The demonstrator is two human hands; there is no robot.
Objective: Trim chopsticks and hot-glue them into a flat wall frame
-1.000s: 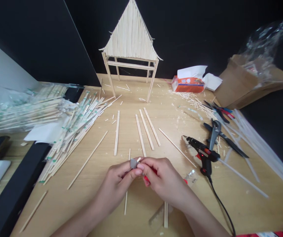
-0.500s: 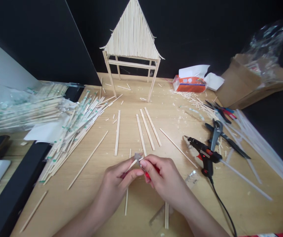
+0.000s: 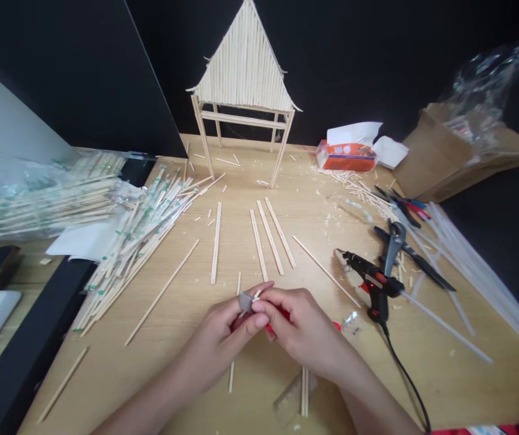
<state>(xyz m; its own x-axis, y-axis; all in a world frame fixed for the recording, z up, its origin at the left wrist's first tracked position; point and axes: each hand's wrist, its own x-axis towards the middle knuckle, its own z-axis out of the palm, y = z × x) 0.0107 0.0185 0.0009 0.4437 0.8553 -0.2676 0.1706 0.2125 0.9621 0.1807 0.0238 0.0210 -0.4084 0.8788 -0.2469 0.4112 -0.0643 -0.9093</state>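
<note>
My left hand [image 3: 223, 329] is closed, with a short length of wooden stick [image 3: 241, 313] between its fingers. Pressed up against it, my right hand [image 3: 298, 320] closes around red-handled cutters [image 3: 245, 301]. Their grey metal head shows between both hands, and bits of red handle peep out under my right hand. A pale stick end [image 3: 257, 295] sits at the metal head near my right thumb. My fingers cover most of the tool. Beyond the hands lie several paired sticks [image 3: 259, 244], and a single stick [image 3: 232, 368] passes beneath my left hand.
A stick-built house model [image 3: 245, 78] stands at the back. Bundled sticks [image 3: 136, 241] in wrappers spread left. To the right are a glue gun [image 3: 372, 278], pliers [image 3: 395, 241], clear glue sticks [image 3: 481, 272], a tissue pack [image 3: 347, 155] and a cardboard box [image 3: 444, 151]. A clear ruler [image 3: 289, 402] lies near the front.
The grey metal head has turned and shifted slightly left, showing more of its flat face. My hands have drawn closer together, and a red handle end now shows right of my right hand.
</note>
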